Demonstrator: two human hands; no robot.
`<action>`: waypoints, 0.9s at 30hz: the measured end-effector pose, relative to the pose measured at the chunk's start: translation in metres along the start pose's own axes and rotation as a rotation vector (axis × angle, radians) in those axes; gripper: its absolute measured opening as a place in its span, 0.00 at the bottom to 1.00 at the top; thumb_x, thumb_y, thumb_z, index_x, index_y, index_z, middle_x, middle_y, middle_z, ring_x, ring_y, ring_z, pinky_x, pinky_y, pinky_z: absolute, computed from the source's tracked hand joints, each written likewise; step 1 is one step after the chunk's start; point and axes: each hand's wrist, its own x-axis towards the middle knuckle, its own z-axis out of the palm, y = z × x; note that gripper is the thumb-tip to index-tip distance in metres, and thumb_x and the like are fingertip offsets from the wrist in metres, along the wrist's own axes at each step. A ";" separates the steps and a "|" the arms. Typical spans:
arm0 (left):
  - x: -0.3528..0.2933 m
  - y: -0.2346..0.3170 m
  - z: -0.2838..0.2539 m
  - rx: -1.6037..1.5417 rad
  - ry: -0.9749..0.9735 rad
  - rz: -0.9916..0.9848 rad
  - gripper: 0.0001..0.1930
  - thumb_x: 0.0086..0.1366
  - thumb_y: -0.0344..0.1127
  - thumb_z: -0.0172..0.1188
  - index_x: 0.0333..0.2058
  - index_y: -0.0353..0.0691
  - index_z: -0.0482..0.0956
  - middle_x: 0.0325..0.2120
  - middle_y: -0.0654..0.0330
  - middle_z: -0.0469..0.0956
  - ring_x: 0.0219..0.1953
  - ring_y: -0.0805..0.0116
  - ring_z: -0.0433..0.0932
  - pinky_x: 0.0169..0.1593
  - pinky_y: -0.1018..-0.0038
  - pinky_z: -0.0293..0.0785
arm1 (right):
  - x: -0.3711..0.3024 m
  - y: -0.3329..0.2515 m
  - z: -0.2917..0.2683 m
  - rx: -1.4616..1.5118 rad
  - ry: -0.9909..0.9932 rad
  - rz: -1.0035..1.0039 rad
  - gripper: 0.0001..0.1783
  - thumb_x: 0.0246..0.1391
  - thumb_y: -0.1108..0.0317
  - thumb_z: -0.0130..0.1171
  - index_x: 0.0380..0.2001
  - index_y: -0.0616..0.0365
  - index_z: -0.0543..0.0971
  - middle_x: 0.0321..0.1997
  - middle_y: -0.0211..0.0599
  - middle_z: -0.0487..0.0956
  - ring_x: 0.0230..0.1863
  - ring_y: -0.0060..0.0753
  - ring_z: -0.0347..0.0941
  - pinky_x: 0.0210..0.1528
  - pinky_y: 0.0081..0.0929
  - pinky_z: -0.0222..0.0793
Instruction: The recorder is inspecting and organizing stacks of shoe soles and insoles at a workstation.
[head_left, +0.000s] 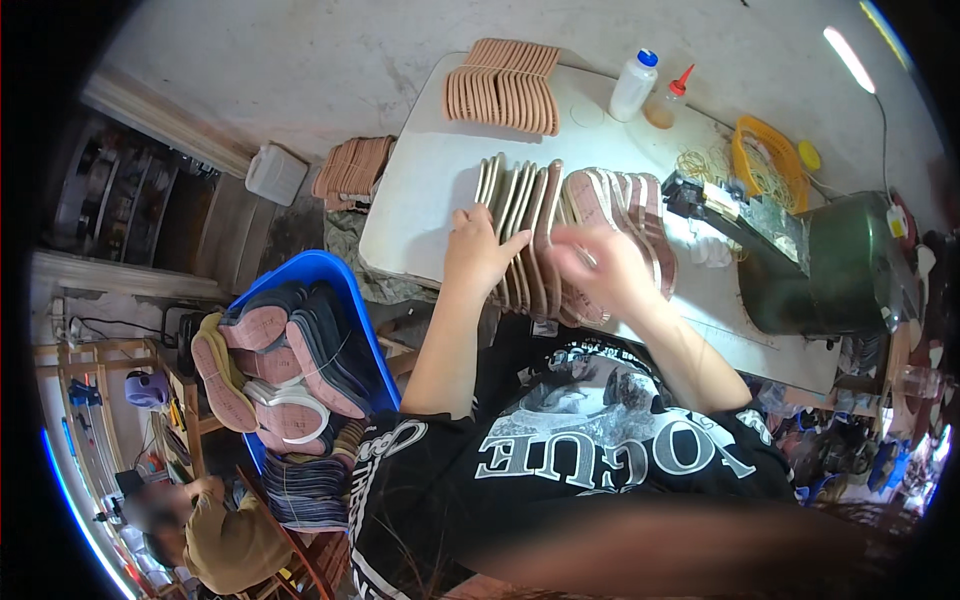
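A row of shoe insoles (520,200) stands on edge on the white table in front of me, brownish with pale rims. My left hand (480,248) is closed over the left end of this row, its thumb stretched across the top edges. Further right, more insoles with pink faces (592,196) lean against one another. Between the two groups is my right hand (605,268), at the insoles' near ends. Motion smears its fingers, so whether it grips an insole does not show.
Tan bundled insoles (502,88) lie at the table's (420,190) far side. Behind are a white bottle (634,88), a red-tipped bottle (668,100) and a yellow basket (768,160). A green machine (830,265) stands right. A blue bin (362,310) holds insoles; a person (235,540) sits lower left.
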 end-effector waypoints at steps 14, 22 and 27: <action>0.033 0.027 0.029 0.315 -0.216 -0.122 0.58 0.53 0.70 0.59 0.59 0.14 0.55 0.56 0.29 0.64 0.62 0.40 0.64 0.55 0.52 0.71 | -0.011 0.040 0.013 -0.252 0.201 -0.052 0.29 0.48 0.56 0.66 0.48 0.62 0.70 0.49 0.49 0.72 0.57 0.49 0.65 0.62 0.45 0.53; 0.042 0.031 0.028 0.233 -0.296 -0.105 0.52 0.56 0.54 0.63 0.64 0.20 0.47 0.64 0.31 0.50 0.66 0.39 0.55 0.63 0.57 0.63 | -0.004 0.090 0.033 0.073 0.169 0.173 0.39 0.49 0.49 0.64 0.59 0.59 0.66 0.67 0.65 0.57 0.68 0.62 0.54 0.67 0.44 0.54; 0.041 0.020 0.016 0.191 -0.288 -0.096 0.52 0.53 0.53 0.64 0.64 0.21 0.48 0.63 0.33 0.54 0.66 0.40 0.56 0.65 0.61 0.61 | -0.010 0.043 0.041 0.140 0.006 -0.052 0.40 0.58 0.57 0.53 0.68 0.63 0.53 0.70 0.75 0.45 0.74 0.62 0.36 0.72 0.42 0.42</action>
